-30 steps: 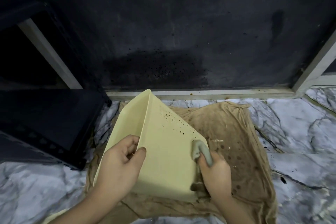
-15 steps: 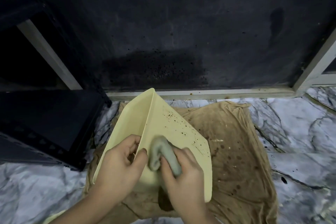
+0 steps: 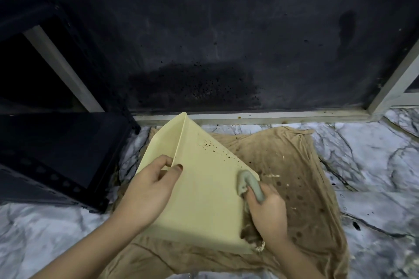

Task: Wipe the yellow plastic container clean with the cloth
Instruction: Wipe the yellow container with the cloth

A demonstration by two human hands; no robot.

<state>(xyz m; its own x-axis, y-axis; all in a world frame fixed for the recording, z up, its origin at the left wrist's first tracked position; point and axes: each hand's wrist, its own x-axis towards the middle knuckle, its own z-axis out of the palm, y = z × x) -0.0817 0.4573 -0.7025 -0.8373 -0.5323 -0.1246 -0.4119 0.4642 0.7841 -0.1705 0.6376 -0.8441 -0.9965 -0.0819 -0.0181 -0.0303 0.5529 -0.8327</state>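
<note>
The yellow plastic container (image 3: 204, 192) is tipped up on one edge over a brown cloth, its broad flat side facing me. Dark brown specks dot that side near its upper right edge. My left hand (image 3: 147, 190) grips the container's upright corner edge, thumb on the flat side, fingers behind it. My right hand (image 3: 267, 210) is closed around a bunched grey-green cloth (image 3: 249, 182), which presses against the container's right edge. The cloth's lower end hangs stained brown beneath my right hand.
A stained brown sheet (image 3: 301, 188) lies spread under the container on the marbled floor (image 3: 374, 188). A black box-like object (image 3: 56, 154) stands at the left, close to the container. A dark wall panel (image 3: 226, 41) with a pale sill rises right behind.
My right hand has slid the grey-green cloth from the container's left part, beside my left thumb, across the flat side to its right edge. My left hand has kept its grip.
</note>
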